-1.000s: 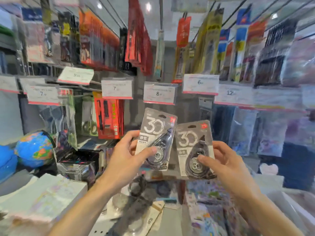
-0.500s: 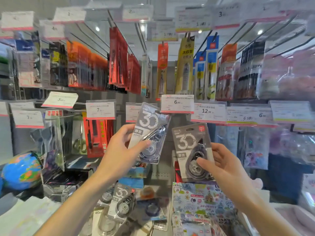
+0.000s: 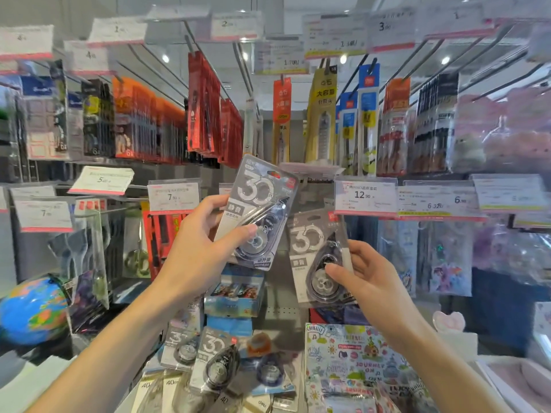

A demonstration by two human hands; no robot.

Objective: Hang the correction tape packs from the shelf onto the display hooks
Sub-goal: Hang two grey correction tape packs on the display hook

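Left hand (image 3: 196,251) pinching tilted correction tape pack (image 3: 258,213), raised just left of the 12.90 price tag (image 3: 364,195). Right hand (image 3: 368,281) gripping second pack (image 3: 317,254) below that tag. More packs (image 3: 213,357) lying on shelf far beneath it.

Left hand (image 3: 196,248) raised tilted pack (image 3: 256,213), seemingly toward hook.

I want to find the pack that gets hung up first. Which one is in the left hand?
Look at the middle of the hook wall, just under the 12.90 price tag. Two grey packs with a big 30 are held up there. The left hand grips the tilted pack, which is higher than the upright pack in the right hand.
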